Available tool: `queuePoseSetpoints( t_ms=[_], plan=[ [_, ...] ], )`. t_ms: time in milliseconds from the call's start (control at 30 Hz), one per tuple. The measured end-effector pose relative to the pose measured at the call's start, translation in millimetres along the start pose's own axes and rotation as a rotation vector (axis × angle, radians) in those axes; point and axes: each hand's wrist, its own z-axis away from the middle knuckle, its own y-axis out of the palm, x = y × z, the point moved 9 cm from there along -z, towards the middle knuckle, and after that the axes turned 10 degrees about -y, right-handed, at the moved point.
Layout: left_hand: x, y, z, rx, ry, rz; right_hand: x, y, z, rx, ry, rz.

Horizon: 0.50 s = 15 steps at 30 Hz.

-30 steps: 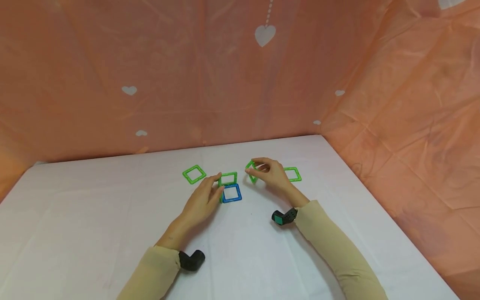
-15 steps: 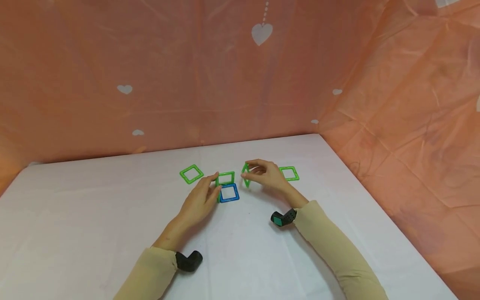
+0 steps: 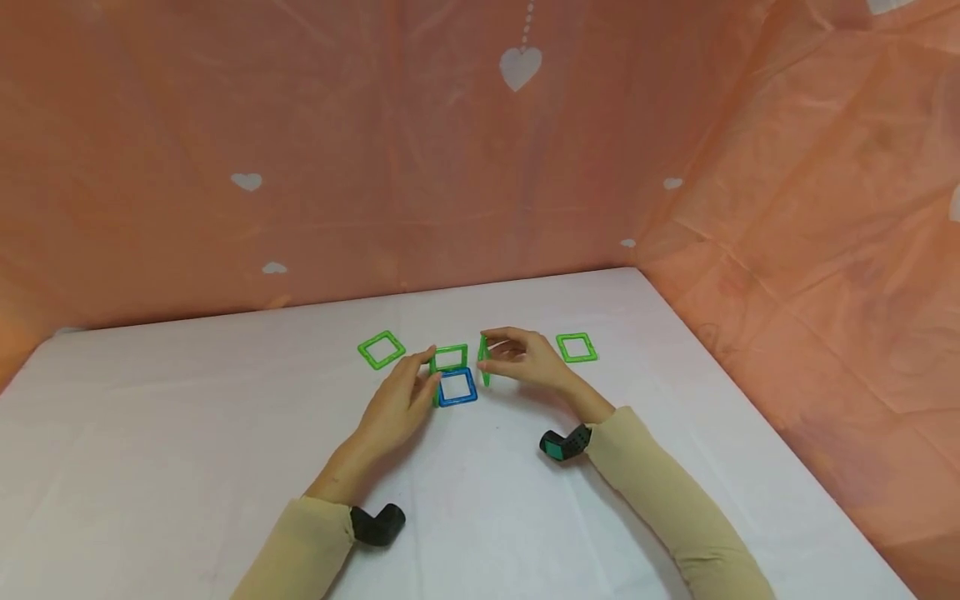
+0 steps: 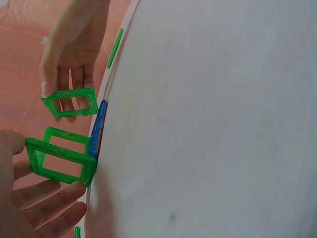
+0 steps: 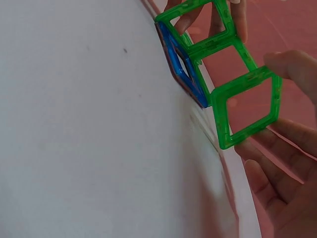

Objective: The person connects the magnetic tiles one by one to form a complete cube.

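Observation:
A blue square magnetic tile [image 3: 458, 402] lies flat on the table. Along its back edge stands a green magnetic tile [image 3: 451, 347], and another green tile [image 4: 59, 150] is upright on its left side. My left hand [image 3: 393, 404] holds that left tile between thumb and fingers, seen close in the left wrist view. To the right, my right hand [image 3: 536, 362] pinches a third green tile [image 5: 247, 81], thumb on one edge and fingertips on the opposite one. This tile is upright beside the blue one; a small gap separates them in the head view.
One loose green tile [image 3: 372, 338] lies flat behind my left hand. A second flat green tile [image 3: 582, 360] is to the right of my right hand. White cloth covers the table [image 3: 187, 433], and an orange curtain [image 3: 390, 150] hangs behind it.
My right hand has brought its green tile left and a little nearer, turning it edge-on beside the blue tile. The left hand keeps its hold and has hardly moved.

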Motion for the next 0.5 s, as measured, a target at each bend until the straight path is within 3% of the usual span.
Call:
queuePoseSetpoints(
  t_ms=[167,400,500],
  plan=[
    [1.5,0.6,-1.5,0.009,0.000,0.011,4.7,1.2,0.9,0.002,0.014,-0.022],
    [1.6,0.8,-1.5,-0.002,0.009,0.006,37.6,2.5,7.4,0.041,-0.019,-0.070],
    [1.6,1.1,-1.0,-0.008,0.019,0.012,29.9,4.5,8.4,0.054,-0.031,-0.088]
  ],
)
